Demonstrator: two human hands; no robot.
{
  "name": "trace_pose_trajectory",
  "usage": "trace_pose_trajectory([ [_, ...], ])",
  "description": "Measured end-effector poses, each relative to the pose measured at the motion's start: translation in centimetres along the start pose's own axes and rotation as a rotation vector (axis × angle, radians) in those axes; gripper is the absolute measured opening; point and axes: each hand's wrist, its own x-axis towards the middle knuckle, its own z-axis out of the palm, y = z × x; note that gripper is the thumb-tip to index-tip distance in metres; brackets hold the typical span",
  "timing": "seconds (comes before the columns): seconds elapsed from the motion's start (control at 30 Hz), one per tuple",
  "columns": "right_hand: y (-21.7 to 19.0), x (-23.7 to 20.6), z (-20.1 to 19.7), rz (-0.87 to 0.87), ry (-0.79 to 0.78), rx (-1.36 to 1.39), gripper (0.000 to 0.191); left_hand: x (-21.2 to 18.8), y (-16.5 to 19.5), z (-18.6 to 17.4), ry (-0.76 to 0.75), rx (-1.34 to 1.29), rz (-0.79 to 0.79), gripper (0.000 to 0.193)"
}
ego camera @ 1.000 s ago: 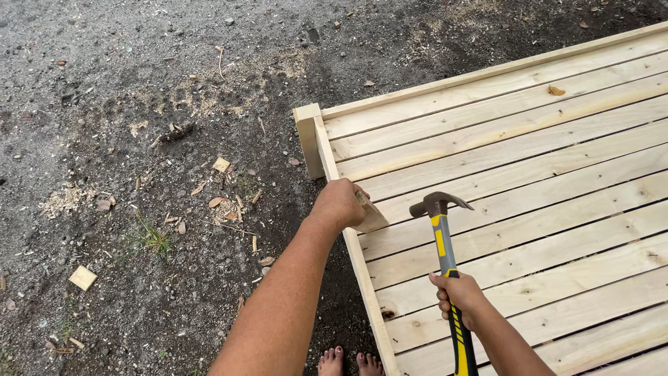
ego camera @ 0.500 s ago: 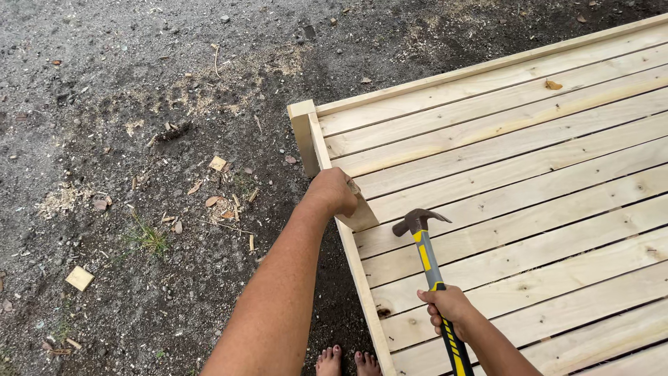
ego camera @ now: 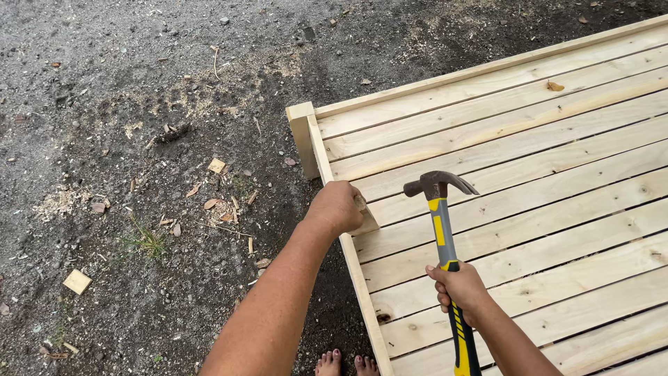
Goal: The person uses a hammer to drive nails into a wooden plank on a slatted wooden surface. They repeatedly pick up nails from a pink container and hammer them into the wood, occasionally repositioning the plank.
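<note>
- My left hand point(ego camera: 337, 207) is closed around a small wooden piece point(ego camera: 364, 217), pressing it against the edge rail of the slatted wooden platform point(ego camera: 529, 174).
- My right hand point(ego camera: 460, 289) grips the yellow-and-black handle of a claw hammer point(ego camera: 440, 209); its head sits raised, just right of the piece.
- No containers in view; offcuts point(ego camera: 77, 281) and sawdust lie on the gravel point(ego camera: 104, 83).

The hammer point(ego camera: 440, 209) has lifted off the slats point(ego camera: 529, 174), head raised.
</note>
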Motion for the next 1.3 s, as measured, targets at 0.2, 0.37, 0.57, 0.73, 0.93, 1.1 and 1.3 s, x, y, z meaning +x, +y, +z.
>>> trace_pose_trajectory([
  [0.2, 2.5, 0.0, 0.5, 0.05, 0.022, -0.099, 0.031, 0.1, 1.5, 0.3, 0.15, -0.025, 0.107, 0.035],
  [0.37, 1.4, -1.4, 0.6, -0.054, 0.065, -0.195, 0.028, -0.4, 2.3, 0.5, 0.189, -0.133, 0.129, 0.03],
  [0.57, -1.9, -4.8, -0.5, -0.173, 0.088, -0.263, 0.028, -1.2, 3.0, 1.7, 0.302, -0.135, 0.064, 0.027],
  [0.73, -2.3, -7.6, -1.1, -0.167, 0.103, -0.269, 0.032, -1.1, 2.4, 2.2, 0.277, -0.227, 0.046, 0.028],
  [0.93, -3.2, -9.4, -1.4, -0.322, 0.096, -0.234, 0.031, -0.1, 2.3, 3.2, 0.279, -0.402, 0.057, 0.052],
  [1.1, -3.2, -9.7, -1.5, -0.468, 0.108, -0.261, 0.034, -0.3, 3.4, 4.3, 0.345, -0.427, -0.018, 0.071],
  [1.3, -2.3, -8.7, -0.9, -0.234, 0.144, -0.494, 0.034, -0.2, 3.9, 4.3, 0.284, -0.413, -0.036, 0.098],
])
